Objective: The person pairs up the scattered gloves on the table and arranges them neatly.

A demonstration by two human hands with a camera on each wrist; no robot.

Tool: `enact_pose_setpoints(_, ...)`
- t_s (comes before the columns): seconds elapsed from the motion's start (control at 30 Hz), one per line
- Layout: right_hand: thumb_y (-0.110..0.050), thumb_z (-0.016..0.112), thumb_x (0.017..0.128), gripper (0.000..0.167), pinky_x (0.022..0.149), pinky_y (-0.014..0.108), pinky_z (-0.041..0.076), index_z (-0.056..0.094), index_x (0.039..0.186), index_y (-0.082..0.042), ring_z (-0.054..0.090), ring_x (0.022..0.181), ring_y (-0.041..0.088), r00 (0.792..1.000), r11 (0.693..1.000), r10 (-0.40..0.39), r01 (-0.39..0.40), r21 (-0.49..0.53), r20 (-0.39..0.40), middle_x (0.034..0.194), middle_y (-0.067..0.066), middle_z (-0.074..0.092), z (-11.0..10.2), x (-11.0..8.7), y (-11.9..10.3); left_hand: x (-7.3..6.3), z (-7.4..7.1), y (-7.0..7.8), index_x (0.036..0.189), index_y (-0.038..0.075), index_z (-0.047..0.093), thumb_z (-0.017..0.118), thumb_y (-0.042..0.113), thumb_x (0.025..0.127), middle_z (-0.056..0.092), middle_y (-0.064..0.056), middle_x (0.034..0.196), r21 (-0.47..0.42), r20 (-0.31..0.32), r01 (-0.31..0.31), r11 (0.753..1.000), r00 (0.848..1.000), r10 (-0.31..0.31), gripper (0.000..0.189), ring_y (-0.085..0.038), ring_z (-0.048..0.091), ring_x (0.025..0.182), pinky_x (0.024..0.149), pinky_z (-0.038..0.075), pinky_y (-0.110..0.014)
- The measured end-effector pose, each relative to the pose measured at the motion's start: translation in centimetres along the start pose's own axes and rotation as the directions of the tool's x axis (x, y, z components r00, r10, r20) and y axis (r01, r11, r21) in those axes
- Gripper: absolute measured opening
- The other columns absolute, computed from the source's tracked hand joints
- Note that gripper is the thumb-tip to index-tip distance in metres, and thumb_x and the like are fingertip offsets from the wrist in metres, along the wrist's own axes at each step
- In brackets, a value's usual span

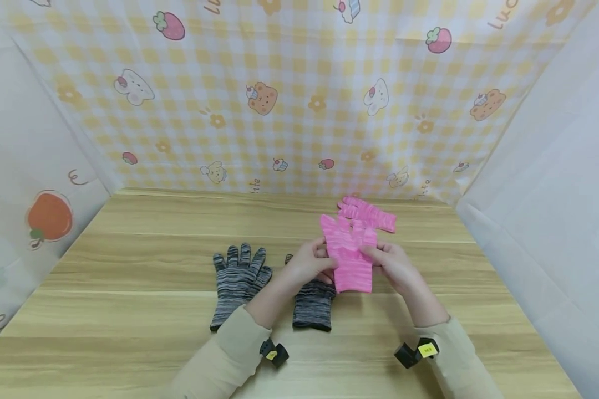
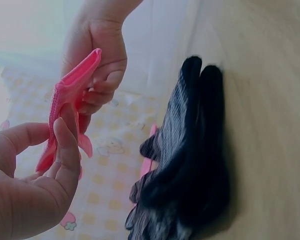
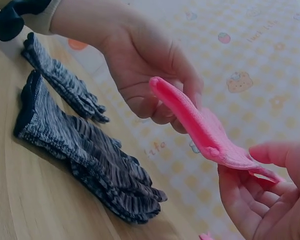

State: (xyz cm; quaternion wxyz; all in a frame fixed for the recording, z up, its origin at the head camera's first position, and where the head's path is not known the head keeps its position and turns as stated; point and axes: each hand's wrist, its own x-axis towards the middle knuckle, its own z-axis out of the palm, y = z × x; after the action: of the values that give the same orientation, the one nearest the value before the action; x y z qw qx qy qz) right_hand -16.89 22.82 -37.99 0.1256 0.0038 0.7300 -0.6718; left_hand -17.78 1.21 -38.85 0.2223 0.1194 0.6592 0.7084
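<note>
Between both hands a pink knitted glove is held up above the table, fingers pointing away and cuff toward the person. My left hand pinches its left edge with thumb and fingers. On the opposite edge, my right hand grips it the same way, as the right wrist view also shows with the glove seen from its cuff end. A second pink glove lies behind on the table. Below the left forearm, a grey-black striped glove lies flat, partly hidden by that hand.
Another grey-black striped glove lies to the left, fingers pointing away. The wooden table ends at a yellow checked cloth backdrop. White cloth walls stand on the left and right sides.
</note>
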Motion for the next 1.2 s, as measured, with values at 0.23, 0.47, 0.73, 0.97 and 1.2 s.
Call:
enact_pose_setpoints(0.23, -0.009, 0.059, 0.094, 0.026, 0.069, 0.024, 0.054, 0.058, 0.108, 0.013, 0.064, 0.073, 0.009, 0.999, 0.999, 0.013, -0.015, -0.037, -0.046, 0.082, 0.001, 0.068, -1.2, -0.4, 0.3, 0.4, 1.4, -0.8, 0.123, -0.001, 0.052, 0.062, -0.005, 0.086, 0.068, -0.014, 0.084, -0.011, 0.015, -0.017, 1.000, 1.000, 0.017, 0.039, -0.020, 0.063, 0.057, 0.058, 0.057, -0.038)
enact_pose_setpoints(0.47, -0.005, 0.061, 0.091, 0.027, 0.070, 0.026, 0.054, 0.057, 0.109, 0.015, 0.063, 0.071, 0.008, 0.995, 0.996, -0.004, -0.004, -0.085, -0.095, 0.080, 0.001, 0.067, -2.2, -0.8, 1.4, 0.7, 2.9, -1.3, 0.133, 0.001, 0.049, 0.062, -0.006, 0.085, 0.068, -0.014, 0.083, -0.032, -0.018, 0.002, 0.999, 1.000, -0.002, 0.050, -0.019, 0.061, 0.055, 0.052, 0.056, -0.033)
enact_pose_setpoints(0.73, -0.008, 0.063, 0.091, 0.029, 0.070, 0.026, 0.054, 0.058, 0.110, 0.014, 0.063, 0.074, 0.008, 0.995, 0.995, 0.011, -0.021, -0.101, -0.104, 0.082, 0.000, 0.067, -3.5, -1.8, 2.3, 1.2, 4.5, -2.0, 0.138, 0.002, 0.045, 0.064, -0.006, 0.083, 0.066, -0.011, 0.078, -0.021, -0.052, 0.036, 0.999, 0.998, -0.037, 0.059, -0.017, 0.060, 0.054, 0.052, 0.055, -0.030)
enact_pose_setpoints(0.97, -0.008, 0.062, 0.092, 0.030, 0.072, 0.028, 0.055, 0.057, 0.111, 0.014, 0.065, 0.074, 0.010, 0.995, 0.993, 0.018, -0.029, -0.116, -0.095, 0.084, 0.001, 0.068, -4.5, -2.5, 3.2, 1.3, 5.8, -2.6, 0.136, -0.001, 0.045, 0.063, -0.007, 0.083, 0.066, -0.010, 0.073, 0.005, -0.060, 0.047, 0.999, 0.997, -0.047, 0.057, -0.016, 0.059, 0.050, 0.053, 0.055, -0.033)
enact_pose_setpoints(1.2, -0.011, 0.064, 0.092, 0.036, 0.073, 0.028, 0.055, 0.056, 0.116, 0.015, 0.066, 0.079, 0.011, 0.997, 0.991, 0.035, -0.045, -0.123, -0.076, 0.089, 0.004, 0.070, -5.3, -3.0, 4.0, 1.0, 6.7, -3.0, 0.140, -0.003, 0.041, 0.064, -0.008, 0.081, 0.064, -0.012, 0.072, 0.008, -0.075, 0.096, 0.995, 0.993, -0.095, 0.063, -0.016, 0.058, 0.050, 0.050, 0.054, -0.029)
